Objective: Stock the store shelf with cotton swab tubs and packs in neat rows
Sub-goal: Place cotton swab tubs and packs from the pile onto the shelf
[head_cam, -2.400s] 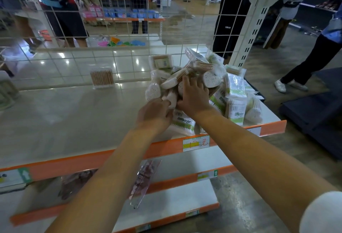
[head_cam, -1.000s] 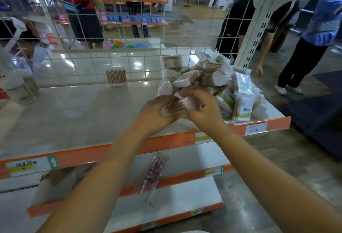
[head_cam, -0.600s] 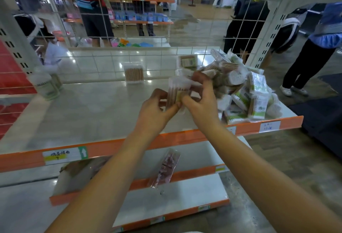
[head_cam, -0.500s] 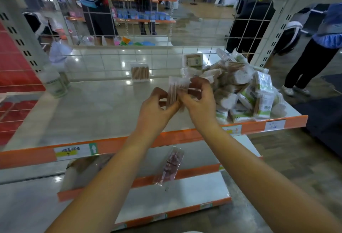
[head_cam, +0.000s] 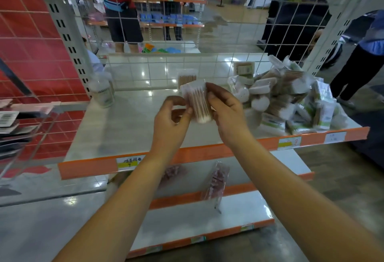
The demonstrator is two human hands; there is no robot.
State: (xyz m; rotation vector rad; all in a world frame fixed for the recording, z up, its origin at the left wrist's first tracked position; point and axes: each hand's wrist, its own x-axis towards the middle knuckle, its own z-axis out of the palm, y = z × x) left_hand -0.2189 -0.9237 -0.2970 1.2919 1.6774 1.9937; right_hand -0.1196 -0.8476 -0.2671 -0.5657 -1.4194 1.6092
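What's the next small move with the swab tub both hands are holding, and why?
Probably carry the tub, held between left hand and right hand, back and set it beside the lone tub at the wire grid; that starts a row, and the shelf there is bare.

shelf (head_cam: 133,128) white, orange edge | R: swab pile (head_cam: 291,99) | back: 1 tub (head_cam: 187,77) | L: bottle (head_cam: 104,93)

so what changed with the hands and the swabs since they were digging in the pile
Both hands left the pile and drew out one clear pack of swabs, carrying it left over the bare shelf. The left hand and right hand now hold it upright between them. The pile and the swab tub by the back grid stayed where they were.
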